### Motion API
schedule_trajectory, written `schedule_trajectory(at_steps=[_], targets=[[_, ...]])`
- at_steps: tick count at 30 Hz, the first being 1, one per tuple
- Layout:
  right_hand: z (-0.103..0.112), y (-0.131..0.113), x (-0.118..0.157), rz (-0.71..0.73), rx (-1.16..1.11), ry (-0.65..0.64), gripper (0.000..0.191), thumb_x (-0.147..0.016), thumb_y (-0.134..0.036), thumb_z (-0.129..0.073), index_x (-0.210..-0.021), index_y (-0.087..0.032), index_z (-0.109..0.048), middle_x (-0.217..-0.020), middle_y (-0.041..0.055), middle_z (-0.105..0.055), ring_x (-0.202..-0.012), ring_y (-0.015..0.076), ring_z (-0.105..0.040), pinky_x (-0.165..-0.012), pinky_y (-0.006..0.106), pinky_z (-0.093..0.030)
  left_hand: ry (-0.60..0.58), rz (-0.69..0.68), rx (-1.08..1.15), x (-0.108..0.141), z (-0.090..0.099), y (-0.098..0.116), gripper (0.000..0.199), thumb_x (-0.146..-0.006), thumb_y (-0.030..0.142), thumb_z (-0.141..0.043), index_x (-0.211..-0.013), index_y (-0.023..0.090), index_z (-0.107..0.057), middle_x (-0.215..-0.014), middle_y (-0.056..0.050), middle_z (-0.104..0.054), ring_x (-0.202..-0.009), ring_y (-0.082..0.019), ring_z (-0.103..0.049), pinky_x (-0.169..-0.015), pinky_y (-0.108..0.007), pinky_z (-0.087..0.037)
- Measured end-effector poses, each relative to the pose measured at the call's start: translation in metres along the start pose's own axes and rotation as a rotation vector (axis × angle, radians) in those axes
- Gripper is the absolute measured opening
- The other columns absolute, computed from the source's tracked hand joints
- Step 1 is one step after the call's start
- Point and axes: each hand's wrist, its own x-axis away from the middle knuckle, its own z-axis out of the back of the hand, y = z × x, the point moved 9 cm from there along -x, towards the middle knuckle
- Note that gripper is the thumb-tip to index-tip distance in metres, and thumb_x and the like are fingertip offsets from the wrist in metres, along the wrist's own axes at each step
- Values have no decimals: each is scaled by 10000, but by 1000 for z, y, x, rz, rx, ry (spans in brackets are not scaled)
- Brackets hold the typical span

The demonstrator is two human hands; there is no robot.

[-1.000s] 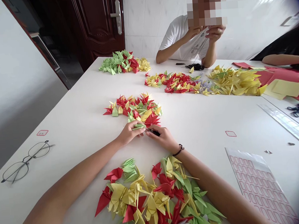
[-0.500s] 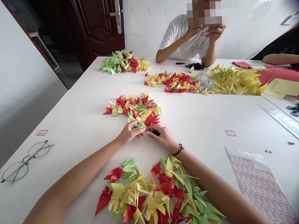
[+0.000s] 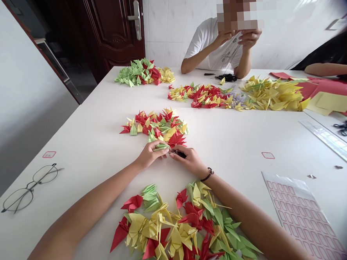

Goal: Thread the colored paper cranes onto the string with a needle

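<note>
My left hand (image 3: 149,155) pinches a pale green origami crane (image 3: 161,147) at the near edge of a mixed red, yellow and green pile of paper cranes (image 3: 152,127). My right hand (image 3: 190,160), with a dark bracelet at its wrist, meets it from the right. Its fingers grip a small black object (image 3: 179,153), partly hidden, whose exact kind I cannot tell. A larger heap of paper cranes (image 3: 182,227) lies nearer me, between my forearms.
Wire-rimmed glasses (image 3: 30,188) lie at the left of the white table (image 3: 83,151). A sticker sheet (image 3: 299,216) and a clear ruler (image 3: 333,143) lie right. Across the table, more crane piles (image 3: 236,96) and a person in a white T-shirt (image 3: 212,45) sit before black thread (image 3: 227,77).
</note>
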Motion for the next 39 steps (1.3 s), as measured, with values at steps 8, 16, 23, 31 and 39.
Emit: schedule_trajectory(at_steps=[8,16,23,31,39], targets=[[2,-1,1,16,-40,10,362,-806,-471,-462,-883,-153,-617,-694,33,-612,-567,120,-494,-534,227,-387,-29,-15,-37,0,-1,-2,251,-672,327,-615,-843,148,-574,-740,-30,-591,-616,-128,-567,-576,-245,-432],[2,-1,1,21,-41,4,358,-811,-465,-458,-867,-156,-631,-703,38,-630,-554,118,-500,-537,227,-390,-28,-25,-40,1,-1,-2,261,-675,316,-615,-869,150,-559,-750,-34,-586,-621,-130,-569,-569,-240,-444],[1,-1,1,20,-27,-1,357,-818,-468,-444,-839,-163,-628,-644,23,-595,-520,109,-462,-522,226,-373,-26,-22,-43,1,-1,-1,255,-677,313,-613,-866,154,-552,-754,-27,-585,-625,-128,-570,-577,-242,-436],[4,1,2,-16,-29,28,328,-806,-459,-466,-775,-164,-606,-583,1,-531,-497,100,-408,-494,219,-330,25,-8,17,2,2,1,278,-655,295,-646,-812,169,-454,-687,16,-565,-576,-110,-571,-552,-227,-427],[10,8,1,-51,-102,100,325,-811,-435,-456,-671,-160,-554,-533,-25,-413,-497,87,-335,-480,216,-285,-30,-26,-3,2,-5,1,242,-651,323,-659,-734,125,-546,-754,-41,-628,-598,-116,-578,-598,-253,-466]])
